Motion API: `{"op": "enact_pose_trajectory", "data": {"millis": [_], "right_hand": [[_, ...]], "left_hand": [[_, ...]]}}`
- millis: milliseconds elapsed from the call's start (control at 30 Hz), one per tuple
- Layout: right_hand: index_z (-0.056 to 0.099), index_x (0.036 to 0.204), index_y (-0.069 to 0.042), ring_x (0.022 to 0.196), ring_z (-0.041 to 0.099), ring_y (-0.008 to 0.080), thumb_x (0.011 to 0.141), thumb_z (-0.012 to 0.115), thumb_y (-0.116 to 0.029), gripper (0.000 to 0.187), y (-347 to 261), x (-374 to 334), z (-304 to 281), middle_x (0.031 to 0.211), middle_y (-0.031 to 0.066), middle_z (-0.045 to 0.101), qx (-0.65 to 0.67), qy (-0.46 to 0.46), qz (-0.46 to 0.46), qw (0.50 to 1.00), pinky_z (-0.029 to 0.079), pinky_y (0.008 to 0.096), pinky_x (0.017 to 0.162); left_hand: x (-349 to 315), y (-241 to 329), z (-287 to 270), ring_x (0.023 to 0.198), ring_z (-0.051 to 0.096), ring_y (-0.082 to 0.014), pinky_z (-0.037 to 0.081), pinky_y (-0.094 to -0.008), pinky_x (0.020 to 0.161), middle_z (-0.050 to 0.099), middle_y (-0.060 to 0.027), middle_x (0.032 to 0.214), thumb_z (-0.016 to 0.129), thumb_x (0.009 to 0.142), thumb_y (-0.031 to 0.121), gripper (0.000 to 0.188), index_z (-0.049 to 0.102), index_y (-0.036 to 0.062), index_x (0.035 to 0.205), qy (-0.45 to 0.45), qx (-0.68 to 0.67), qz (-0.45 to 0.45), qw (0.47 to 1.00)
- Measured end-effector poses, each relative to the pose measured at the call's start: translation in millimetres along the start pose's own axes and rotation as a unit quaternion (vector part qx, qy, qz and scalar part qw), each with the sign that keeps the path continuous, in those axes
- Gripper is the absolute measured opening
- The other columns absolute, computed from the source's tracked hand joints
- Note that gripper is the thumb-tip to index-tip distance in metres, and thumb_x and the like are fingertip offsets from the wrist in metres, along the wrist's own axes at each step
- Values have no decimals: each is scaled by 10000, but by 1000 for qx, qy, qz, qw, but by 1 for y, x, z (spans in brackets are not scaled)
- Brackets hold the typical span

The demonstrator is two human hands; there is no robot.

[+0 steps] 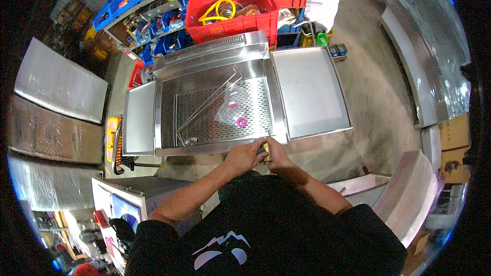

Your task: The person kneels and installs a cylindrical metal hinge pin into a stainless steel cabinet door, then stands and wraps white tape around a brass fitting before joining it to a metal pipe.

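Close to my body, at the front edge of a stainless steel unit (204, 148), my two hands meet. Between them is a small brass-coloured fitting (266, 156) with a darker part on its left side; its exact kind is too small to make out. The fingers of my left hand (244, 157) are closed on it from the left. My right hand (279, 156) grips it from the other side. Inside the unit, on its perforated bottom, lie a clear plastic bag (226, 109), a pink ring-shaped roll (241, 122) and thin bent metal tubes (204, 108).
Flat side shelves (309, 89) flank the unit. Behind it stand a red crate (232, 13) holding yellow hose and a rack with blue bins (163, 46). Wrapped panels (59, 128) are stacked at the left; a film-wrapped metal piece (434, 56) and cartons (454, 133) stand right.
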State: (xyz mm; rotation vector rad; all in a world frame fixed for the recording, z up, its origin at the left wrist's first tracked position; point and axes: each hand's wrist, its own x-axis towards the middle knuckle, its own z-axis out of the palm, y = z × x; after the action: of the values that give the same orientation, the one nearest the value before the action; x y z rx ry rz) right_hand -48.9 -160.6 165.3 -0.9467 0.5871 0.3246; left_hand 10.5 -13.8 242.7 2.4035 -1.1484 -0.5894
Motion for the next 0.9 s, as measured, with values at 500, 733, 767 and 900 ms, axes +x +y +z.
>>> {"op": "enact_pose_trajectory", "data": {"millis": [500,733,767,900], "right_hand": [[661,989,-28,730,654,274,955,477,-324,350,77,26,-23,842,144,682,-161,90,-106,977,520,401,681],[655,904,-42,650,595,196,1022,414,-410,455,-15,3,-5,747,77,628,24,77,-122,989,492,348,635],[648,911,-52,654,581,180,1033,396,-448,485,-27,2,1,756,60,617,51,97,-86,990,480,330,633],[611,1001,-73,673,569,157,1043,377,-521,508,-47,-9,11,788,42,590,80,11,-107,991,481,314,644]], "left_hand": [[-29,20,42,911,656,-484,514,-521,761,649,-311,968,460,1060,308,351,394,44,1281,130,-235,-90,959],[2,36,8,843,668,-418,502,-512,745,641,-256,871,477,1058,350,344,427,33,1182,184,-280,-115,935],[6,37,3,807,658,-376,502,-494,725,631,-229,842,481,1056,358,348,432,29,1161,158,-303,-170,924],[17,30,-9,624,564,-190,457,-375,556,579,-109,773,481,1056,379,350,460,33,1108,140,-444,-240,852]]}}
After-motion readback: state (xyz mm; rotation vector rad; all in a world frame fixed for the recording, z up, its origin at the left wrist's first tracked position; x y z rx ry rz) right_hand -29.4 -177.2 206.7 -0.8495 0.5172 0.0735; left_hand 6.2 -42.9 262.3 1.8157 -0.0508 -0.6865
